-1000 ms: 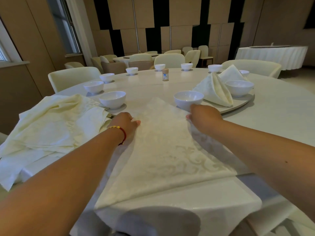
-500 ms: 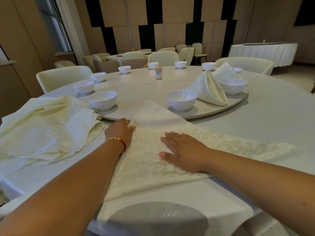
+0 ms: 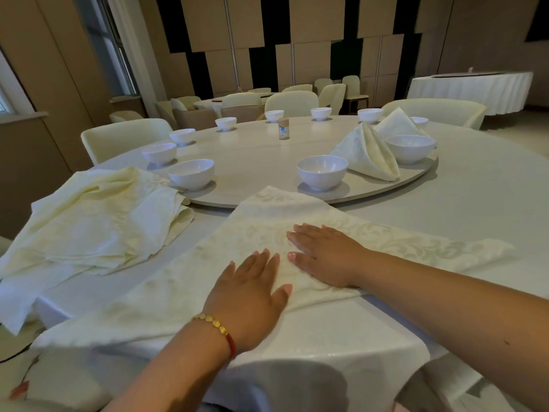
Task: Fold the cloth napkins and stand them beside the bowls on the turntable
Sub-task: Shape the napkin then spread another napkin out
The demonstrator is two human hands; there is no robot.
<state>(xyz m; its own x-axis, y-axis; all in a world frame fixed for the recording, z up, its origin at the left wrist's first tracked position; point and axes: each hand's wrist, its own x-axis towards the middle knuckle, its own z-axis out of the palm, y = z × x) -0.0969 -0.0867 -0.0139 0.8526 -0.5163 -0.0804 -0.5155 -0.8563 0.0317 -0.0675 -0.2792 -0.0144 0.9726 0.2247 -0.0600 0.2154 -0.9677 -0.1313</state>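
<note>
both my hands are flat on the napkin (image 3: 267, 233) i'm working, which lies spread on the table (image 3: 475, 209) just short of the turntable (image 3: 371, 191), its far corner reaching the turntable rim. left hand (image 3: 252, 289) presses near the front edge, fingers straight; right hand (image 3: 323, 254) lies palm down just beside it, fingers straight too. neither grips anything, just pressing & smoothing.

progress, as i judge it: early. two folded napkins (image 3: 371, 150) already stand on the turntable at the right, next to a bowl (image 3: 411, 148), w/ another behind it. the near bowl (image 3: 322, 171) has none beside it yet, nor does the bowl at left (image 3: 190, 173), nor the ones further round the rim as far as i can see. so approx 2 done, many left.

the current napkin looks like a flat triangle, prob. one fold in, so the rest of the folding & the standing-up are still to do. a pile of unfolded napkins (image 3: 98, 221) waits at my left, part draped off the table edge. small bottle (image 3: 283, 129) sits mid-turntable, not in the way.
</note>
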